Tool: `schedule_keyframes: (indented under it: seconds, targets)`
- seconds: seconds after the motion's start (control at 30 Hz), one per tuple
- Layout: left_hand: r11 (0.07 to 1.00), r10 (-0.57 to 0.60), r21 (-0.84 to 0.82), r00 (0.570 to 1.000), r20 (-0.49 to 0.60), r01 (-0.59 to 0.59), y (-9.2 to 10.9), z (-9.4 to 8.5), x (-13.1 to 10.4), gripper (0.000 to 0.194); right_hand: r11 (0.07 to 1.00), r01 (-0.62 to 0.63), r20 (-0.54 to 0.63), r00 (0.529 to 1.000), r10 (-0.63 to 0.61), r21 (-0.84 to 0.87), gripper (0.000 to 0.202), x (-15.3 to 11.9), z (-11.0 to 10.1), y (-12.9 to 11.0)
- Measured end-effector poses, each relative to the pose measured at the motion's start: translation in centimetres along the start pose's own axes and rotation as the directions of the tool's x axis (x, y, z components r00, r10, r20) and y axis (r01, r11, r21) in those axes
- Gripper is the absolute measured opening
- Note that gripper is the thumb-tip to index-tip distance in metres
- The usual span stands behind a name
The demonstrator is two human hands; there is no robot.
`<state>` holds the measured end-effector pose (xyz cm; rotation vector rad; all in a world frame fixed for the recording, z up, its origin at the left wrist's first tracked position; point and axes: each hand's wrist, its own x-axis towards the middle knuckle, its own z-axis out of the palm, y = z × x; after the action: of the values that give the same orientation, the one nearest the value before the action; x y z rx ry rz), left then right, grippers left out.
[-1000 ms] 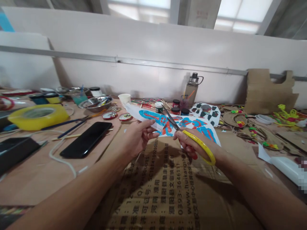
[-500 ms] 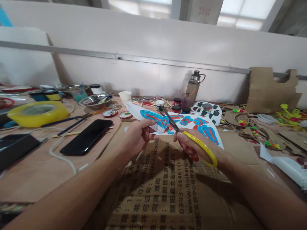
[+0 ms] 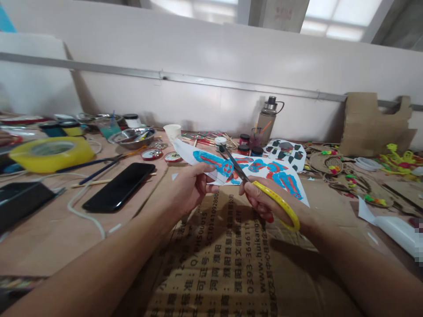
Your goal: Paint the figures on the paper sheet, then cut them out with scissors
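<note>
A white sheet of paper (image 3: 211, 165) with painted blue and orange-red shapes is held up above a printed cardboard sheet (image 3: 211, 264). My left hand (image 3: 195, 185) pinches its lower left part, thumb on top and fingers beneath. My right hand (image 3: 264, 198) is closed round a pair of scissors (image 3: 287, 210) with yellow handles. The dark blades reach across the paper by a painted shape, close to my left thumb. Whether the blades are apart is hard to make out.
On the left lie a black phone (image 3: 119, 187), a roll of yellow tape (image 3: 51, 154) and a white cable (image 3: 82, 213). Behind the paper stand a paper cup (image 3: 172, 132), paint jars (image 3: 243, 145) and a bottle (image 3: 268, 119). Coiled-cord crafts (image 3: 325, 163) are on the right.
The paper, both hands and the scissors stay nearly in place. By the cut, the paper's small flap near the blades looks slightly shifted. The view has tilted a little.
</note>
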<state>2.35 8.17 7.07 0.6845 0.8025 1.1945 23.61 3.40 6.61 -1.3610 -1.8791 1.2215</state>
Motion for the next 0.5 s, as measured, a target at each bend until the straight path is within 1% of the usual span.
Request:
schedule_keyframes:
  seconds: [0.1, 0.23, 0.4, 0.5]
  targets:
    - [1.000, -0.002, 0.002, 1.000, -0.006, 0.002, 0.1, 0.1, -0.2, 0.023, 1.000, 0.015, -0.006, 1.000, -0.015, -0.010, 0.070, 0.0, 0.0, -0.1]
    - [1.000, 0.014, 0.008, 1.000, -0.019, -0.014, 0.1, 0.2, -0.2, 0.024, 0.997, 0.082, -0.002, 0.997, -0.082, -0.008, 0.068, -0.1, 0.0, 0.3]
    - [1.000, 0.020, 0.007, 0.999, -0.029, -0.020, 0.0, 0.1, -0.1, 0.025, 0.998, 0.039, 0.006, 0.999, -0.040, 0.043, 0.061, 0.0, 0.1, 1.0]
    - [1.000, 0.015, 0.007, 0.999, -0.032, -0.015, 0.0, 0.1, -0.1, 0.025, 0.997, 0.047, -0.007, 0.999, -0.046, 0.054, 0.059, 0.2, 0.2, 1.4]
